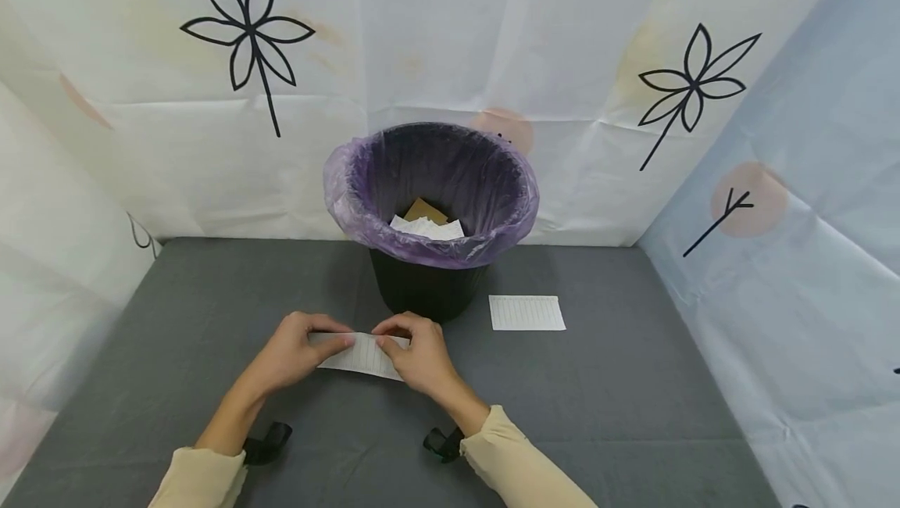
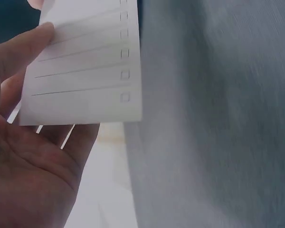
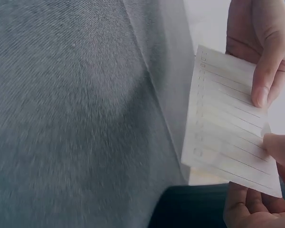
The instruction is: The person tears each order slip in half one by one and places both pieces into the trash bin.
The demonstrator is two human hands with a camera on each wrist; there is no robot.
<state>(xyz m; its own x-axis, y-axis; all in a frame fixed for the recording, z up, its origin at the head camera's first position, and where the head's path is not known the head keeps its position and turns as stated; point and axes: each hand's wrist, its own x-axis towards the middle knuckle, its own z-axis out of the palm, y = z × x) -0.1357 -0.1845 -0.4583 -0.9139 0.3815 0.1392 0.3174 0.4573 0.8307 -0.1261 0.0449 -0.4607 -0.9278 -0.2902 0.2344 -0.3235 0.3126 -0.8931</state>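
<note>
A white sheet of lined paper [image 1: 366, 358] with small checkboxes along one edge is held up between both hands. My left hand [image 1: 291, 352] pinches its upper edge, thumb on the near face and fingers behind. Close beside it, my right hand [image 1: 420, 355] pinches the same edge in the same way. In the left wrist view the paper [image 2: 85, 80] looks flat and whole, with the left thumb [image 2: 33, 42] on its lines. The right wrist view shows both thumbs near each other on the paper [image 3: 223, 118].
A dark bin [image 1: 429, 285] with a purple plastic liner [image 1: 351, 187] stands just beyond the hands. Inside lie crumpled white paper [image 1: 429, 227] and a brown piece [image 1: 425, 211]. Another lined sheet [image 1: 527, 313] lies on the grey table [image 1: 598, 398] to the right. Printed cloth [image 1: 436, 47] hangs behind.
</note>
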